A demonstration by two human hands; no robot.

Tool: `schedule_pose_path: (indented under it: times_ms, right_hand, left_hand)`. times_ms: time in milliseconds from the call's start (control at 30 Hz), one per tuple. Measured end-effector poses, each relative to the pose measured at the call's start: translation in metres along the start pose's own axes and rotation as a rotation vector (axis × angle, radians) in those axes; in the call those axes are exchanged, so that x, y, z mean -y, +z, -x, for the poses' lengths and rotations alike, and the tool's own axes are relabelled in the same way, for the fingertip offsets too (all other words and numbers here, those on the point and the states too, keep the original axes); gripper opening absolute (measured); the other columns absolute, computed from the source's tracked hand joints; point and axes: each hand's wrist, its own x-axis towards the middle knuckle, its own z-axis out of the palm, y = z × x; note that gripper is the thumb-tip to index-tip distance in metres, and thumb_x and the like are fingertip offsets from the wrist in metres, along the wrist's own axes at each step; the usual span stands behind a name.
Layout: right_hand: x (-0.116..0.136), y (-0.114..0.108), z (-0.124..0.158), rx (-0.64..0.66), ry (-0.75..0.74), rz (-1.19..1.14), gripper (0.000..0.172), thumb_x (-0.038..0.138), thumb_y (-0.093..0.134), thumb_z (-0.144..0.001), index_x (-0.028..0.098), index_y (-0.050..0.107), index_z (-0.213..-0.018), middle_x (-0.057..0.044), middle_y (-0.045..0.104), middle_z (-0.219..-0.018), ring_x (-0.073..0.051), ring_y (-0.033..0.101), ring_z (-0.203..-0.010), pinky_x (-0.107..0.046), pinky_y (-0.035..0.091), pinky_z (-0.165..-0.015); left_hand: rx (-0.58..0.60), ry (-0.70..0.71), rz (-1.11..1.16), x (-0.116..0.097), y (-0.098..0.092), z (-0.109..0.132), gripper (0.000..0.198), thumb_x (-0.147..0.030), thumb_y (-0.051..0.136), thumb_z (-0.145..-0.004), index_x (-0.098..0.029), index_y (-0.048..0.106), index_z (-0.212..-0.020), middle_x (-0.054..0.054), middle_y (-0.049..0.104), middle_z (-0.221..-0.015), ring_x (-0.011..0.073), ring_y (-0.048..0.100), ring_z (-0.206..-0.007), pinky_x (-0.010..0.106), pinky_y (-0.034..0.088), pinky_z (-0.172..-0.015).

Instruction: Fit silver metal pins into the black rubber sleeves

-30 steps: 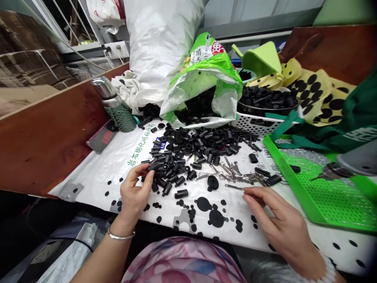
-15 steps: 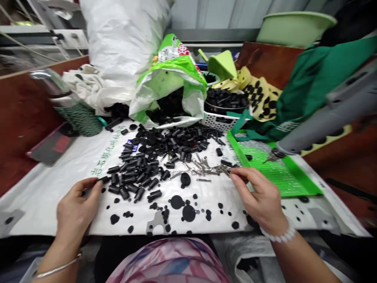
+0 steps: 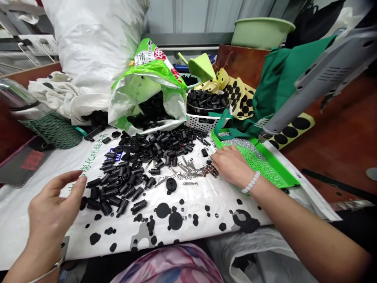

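Observation:
My left hand (image 3: 53, 208) hovers at the left edge of a pile of black cylindrical plastic parts (image 3: 118, 182). Its thumb and forefinger are curved, with a gap between them, and no part shows in them. My right hand (image 3: 231, 165) reaches over the table by the green tray, fingers bent down and pressed together. At its fingertips lie a small black part (image 3: 209, 162) and coppery metal strips (image 3: 210, 170); what the fingers grip is hidden. Silvery metal strips (image 3: 188, 169) lie to the left of that hand. A round black knob (image 3: 171, 184) sits nearer me.
A green tray (image 3: 282, 179) holds small silvery pieces, beneath a hanging grey power screwdriver (image 3: 297, 94). Behind the pile are an open green-white bag (image 3: 129, 90) of black parts and a white basket (image 3: 203, 122). A flask (image 3: 50, 122) stands left. Black discs (image 3: 176, 221) dot the front.
The view has shifted right. The black cylinder in my left hand's fingers no longer shows there, and that hand has drawn back a little. My right hand has turned palm-down over the coppery strips.

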Motion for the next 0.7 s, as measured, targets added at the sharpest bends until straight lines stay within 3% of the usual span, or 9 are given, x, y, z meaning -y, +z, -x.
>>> schedule_pose_path:
  times_ms: [67, 167, 267, 367, 467, 567, 700]
  right_hand:
    - [-0.002, 0.004, -0.001, 0.029, -0.009, 0.006, 0.021, 0.015, 0.051, -0.078, 0.016, 0.059, -0.059, -0.007, 0.060, -0.064, -0.021, 0.049, -0.070, -0.034, 0.025, -0.070]
    - [-0.003, 0.009, -0.001, 0.040, 0.013, 0.002, 0.019, 0.015, 0.050, -0.078, 0.015, 0.060, -0.061, -0.008, 0.060, -0.065, -0.021, 0.050, -0.070, -0.034, 0.024, -0.070]
    - [-0.002, 0.010, -0.002, 0.032, 0.050, -0.013, 0.015, 0.017, 0.052, -0.077, 0.015, 0.060, -0.065, -0.007, 0.061, -0.067, -0.020, 0.051, -0.069, -0.033, 0.025, -0.069]
    - [-0.001, 0.004, 0.000, 0.012, 0.070, -0.032, 0.015, 0.016, 0.049, -0.079, 0.015, 0.059, -0.068, -0.007, 0.061, -0.068, -0.020, 0.052, -0.070, -0.034, 0.027, -0.071]
    - [-0.001, -0.007, 0.009, -0.028, 0.082, -0.058, 0.015, 0.017, 0.045, -0.083, 0.016, 0.058, -0.076, -0.007, 0.062, -0.072, -0.020, 0.053, -0.074, -0.035, 0.030, -0.076]
    - [-0.002, -0.015, 0.024, -0.119, 0.101, -0.228, 0.014, 0.020, 0.044, -0.086, 0.015, 0.056, -0.082, -0.006, 0.061, -0.072, -0.019, 0.055, -0.072, -0.034, 0.036, -0.074]
    - [-0.002, -0.015, 0.040, -0.260, 0.124, -0.517, 0.014, 0.019, 0.043, -0.086, 0.015, 0.055, -0.092, -0.006, 0.062, -0.082, -0.018, 0.058, -0.074, -0.031, 0.043, -0.069]
  left_hand:
    - [0.091, 0.081, 0.061, -0.045, 0.001, 0.001, 0.028, -0.038, 0.059, -0.073, -0.027, 0.062, -0.099, -0.008, 0.063, -0.069, 0.0062, 0.044, -0.044, 0.021, 0.041, -0.053]
    - [0.297, 0.426, 0.172, -0.109, 0.017, 0.002, 0.028, -0.038, 0.053, -0.079, -0.021, 0.060, -0.100, -0.001, 0.065, -0.091, 0.0107, 0.054, -0.060, 0.025, 0.045, -0.063]
    - [0.432, 0.819, 0.200, -0.164, 0.048, 0.007, 0.025, -0.033, 0.050, -0.082, -0.019, 0.060, -0.099, 0.004, 0.065, -0.097, 0.0191, 0.058, -0.090, 0.032, 0.045, -0.081]
    - [0.584, 1.142, 0.130, -0.209, 0.085, 0.018, 0.022, -0.022, 0.050, -0.081, -0.017, 0.059, -0.100, 0.006, 0.063, -0.099, 0.0198, 0.058, -0.093, 0.032, 0.045, -0.084]
    - [0.627, 1.383, 0.025, -0.240, 0.119, 0.029, 0.024, -0.012, 0.048, -0.078, -0.015, 0.059, -0.100, 0.010, 0.061, -0.098, 0.0215, 0.058, -0.091, 0.034, 0.046, -0.081]
    - [0.669, 1.434, 0.007, -0.255, 0.142, 0.034, 0.018, -0.012, 0.046, -0.080, -0.013, 0.062, -0.089, 0.010, 0.062, -0.087, 0.0215, 0.059, -0.084, 0.034, 0.046, -0.077]
    - [0.679, 1.383, 0.023, -0.255, 0.140, 0.032, 0.017, -0.017, 0.046, -0.082, -0.012, 0.062, -0.087, 0.010, 0.062, -0.083, 0.0215, 0.060, -0.080, 0.032, 0.048, -0.073]
